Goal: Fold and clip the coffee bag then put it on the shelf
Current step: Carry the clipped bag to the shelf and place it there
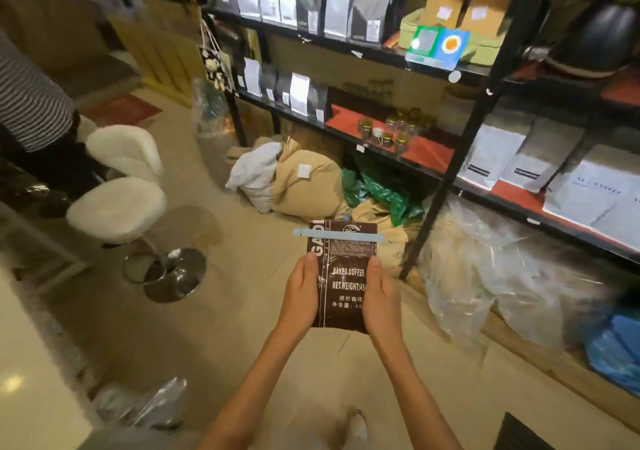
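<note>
A dark brown coffee bag (pixel 344 276) with white print stands upright in the air in front of me. Its top is folded over, and a long pale blue clip (pixel 337 236) runs across the fold, sticking out on both sides. My left hand (pixel 302 297) grips the bag's left edge and my right hand (pixel 380 300) grips its right edge. The black metal shelf (pixel 446 172) rises ahead and to the right, its boards lined with silver, black and kraft coffee bags and several small jars.
Tan sacks (pixel 304 183) and green bags lie on the floor under the shelf. Clear plastic bags (pixel 491 276) pile at the shelf's right foot. Two white stools (pixel 117 207) stand at left beside a person in a striped top (pixel 27 93).
</note>
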